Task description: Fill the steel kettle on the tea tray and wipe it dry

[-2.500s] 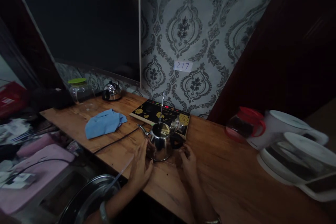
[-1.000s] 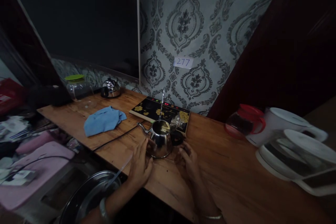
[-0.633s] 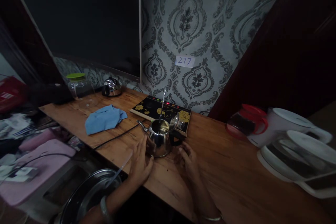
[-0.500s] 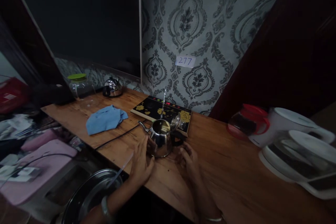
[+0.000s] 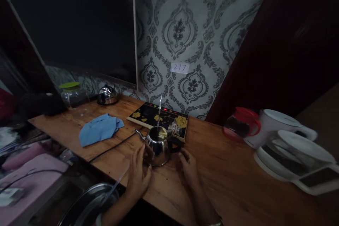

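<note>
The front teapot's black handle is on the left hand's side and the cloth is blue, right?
Wrong side: the head view shows the black handle of the front teapot toward the right hand, not the left hand. The cloth is blue.

Patterned grey wallpaper [image 5: 178, 33] covers the back wall, bearing a paper label [image 5: 180, 67] marked 277. A large dark screen [image 5: 71, 21] at left reflects a small bright light. A dark reddish panel [image 5: 272, 49] slants at right, above a wooden table [image 5: 222, 176]. The room is dim.
</note>
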Demonstrator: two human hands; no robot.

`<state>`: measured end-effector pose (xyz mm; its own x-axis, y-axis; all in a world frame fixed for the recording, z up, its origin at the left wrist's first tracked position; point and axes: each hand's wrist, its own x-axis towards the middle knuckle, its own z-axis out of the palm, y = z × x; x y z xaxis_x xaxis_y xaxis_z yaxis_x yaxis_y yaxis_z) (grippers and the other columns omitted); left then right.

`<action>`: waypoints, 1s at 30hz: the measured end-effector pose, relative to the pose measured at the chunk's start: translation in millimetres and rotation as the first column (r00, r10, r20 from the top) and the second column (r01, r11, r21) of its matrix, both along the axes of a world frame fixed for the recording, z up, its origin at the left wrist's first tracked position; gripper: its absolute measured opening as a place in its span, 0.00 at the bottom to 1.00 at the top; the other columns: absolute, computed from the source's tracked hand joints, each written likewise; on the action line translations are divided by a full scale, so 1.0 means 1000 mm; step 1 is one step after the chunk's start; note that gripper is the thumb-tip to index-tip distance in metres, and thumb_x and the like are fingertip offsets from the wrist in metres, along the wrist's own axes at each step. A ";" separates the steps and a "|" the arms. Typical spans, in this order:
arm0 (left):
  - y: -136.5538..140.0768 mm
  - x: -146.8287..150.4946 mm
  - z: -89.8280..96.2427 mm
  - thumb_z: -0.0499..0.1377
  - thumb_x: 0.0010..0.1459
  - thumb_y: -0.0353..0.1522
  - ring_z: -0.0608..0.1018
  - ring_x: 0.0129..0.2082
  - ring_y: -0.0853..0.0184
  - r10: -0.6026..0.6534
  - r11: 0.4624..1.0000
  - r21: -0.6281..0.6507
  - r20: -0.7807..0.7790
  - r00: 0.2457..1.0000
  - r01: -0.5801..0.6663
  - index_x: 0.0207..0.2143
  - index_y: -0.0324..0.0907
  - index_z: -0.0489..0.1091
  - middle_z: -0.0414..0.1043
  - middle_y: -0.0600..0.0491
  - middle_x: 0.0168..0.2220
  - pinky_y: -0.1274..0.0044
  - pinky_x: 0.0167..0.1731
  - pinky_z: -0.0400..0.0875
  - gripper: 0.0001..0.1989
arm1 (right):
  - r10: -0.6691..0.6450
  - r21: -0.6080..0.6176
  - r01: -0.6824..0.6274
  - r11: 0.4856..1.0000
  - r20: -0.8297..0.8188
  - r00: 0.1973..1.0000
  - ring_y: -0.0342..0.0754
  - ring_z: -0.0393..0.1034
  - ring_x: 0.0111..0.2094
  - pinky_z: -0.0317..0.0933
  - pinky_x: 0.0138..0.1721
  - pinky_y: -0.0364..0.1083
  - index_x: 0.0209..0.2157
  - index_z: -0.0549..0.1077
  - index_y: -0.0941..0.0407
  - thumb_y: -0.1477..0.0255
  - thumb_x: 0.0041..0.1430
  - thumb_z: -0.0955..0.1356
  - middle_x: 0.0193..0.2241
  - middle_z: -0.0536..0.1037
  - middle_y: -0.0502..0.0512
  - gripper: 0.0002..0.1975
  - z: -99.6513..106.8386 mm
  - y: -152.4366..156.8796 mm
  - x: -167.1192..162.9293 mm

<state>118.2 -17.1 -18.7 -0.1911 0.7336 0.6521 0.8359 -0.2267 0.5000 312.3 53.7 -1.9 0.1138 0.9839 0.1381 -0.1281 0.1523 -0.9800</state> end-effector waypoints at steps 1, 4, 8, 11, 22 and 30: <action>0.000 -0.001 0.000 0.53 0.57 0.30 0.64 0.58 0.55 0.006 1.000 0.013 0.016 1.000 -0.006 0.64 0.43 0.49 0.58 0.42 0.58 0.60 0.54 0.66 0.33 | -0.014 0.007 0.014 1.000 0.018 1.000 0.48 0.70 0.31 0.62 0.31 0.44 0.32 0.77 0.57 0.59 0.46 0.71 0.30 0.78 0.55 0.16 -0.003 0.003 0.000; -0.001 -0.004 -0.002 0.53 0.57 0.32 0.70 0.52 0.57 -0.007 0.999 0.044 0.076 0.997 0.004 0.58 0.40 0.59 0.64 0.42 0.51 0.64 0.49 0.70 0.25 | -0.020 0.015 0.019 1.000 0.059 0.998 0.45 0.63 0.24 0.57 0.26 0.42 0.24 0.73 0.56 0.57 0.48 0.68 0.21 0.72 0.50 0.16 -0.014 0.011 0.002; 0.001 -0.007 -0.004 0.53 0.58 0.36 0.76 0.35 0.63 -0.084 0.996 -0.017 0.169 0.982 0.088 0.44 0.40 0.66 0.72 0.49 0.35 0.73 0.34 0.73 0.13 | -0.013 0.056 0.007 0.998 0.121 0.993 0.42 0.56 0.21 0.52 0.23 0.41 0.18 0.64 0.55 0.56 0.50 0.66 0.16 0.62 0.45 0.18 -0.026 0.019 0.002; 0.003 -0.007 -0.002 0.50 0.60 0.37 0.77 0.29 0.66 -0.192 0.971 -0.113 0.162 0.968 0.212 0.35 0.43 0.68 0.73 0.53 0.29 0.77 0.29 0.71 0.10 | -0.036 0.090 0.021 0.996 0.172 0.984 0.41 0.54 0.22 0.50 0.24 0.41 0.18 0.60 0.54 0.57 0.50 0.64 0.17 0.59 0.44 0.17 -0.031 0.024 0.000; 0.008 -0.004 0.008 0.47 0.62 0.38 0.76 0.24 0.67 -0.287 0.930 -0.243 -0.020 0.958 0.274 0.23 0.44 0.66 0.73 0.54 0.22 0.78 0.25 0.62 0.16 | -0.042 0.196 -0.025 0.980 0.332 0.942 0.45 0.63 0.28 0.57 0.31 0.42 0.24 0.66 0.55 0.70 0.49 0.61 0.22 0.69 0.48 0.06 -0.039 0.029 0.003; 0.008 -0.002 0.011 0.47 0.61 0.37 0.75 0.25 0.66 -0.245 0.916 -0.332 -0.018 0.969 0.226 0.26 0.44 0.67 0.73 0.53 0.23 0.78 0.24 0.58 0.15 | -0.045 0.189 -0.036 0.981 0.407 0.912 0.46 0.70 0.33 0.64 0.38 0.46 0.44 0.71 0.56 0.75 0.48 0.63 0.33 0.77 0.52 0.19 -0.039 0.007 -0.001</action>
<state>116.5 -8.9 -8.2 0.0443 0.9259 0.3752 0.8079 -0.2541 0.5318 311.5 60.9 -41.1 0.0118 0.9345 0.3558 0.2777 0.3388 -0.8990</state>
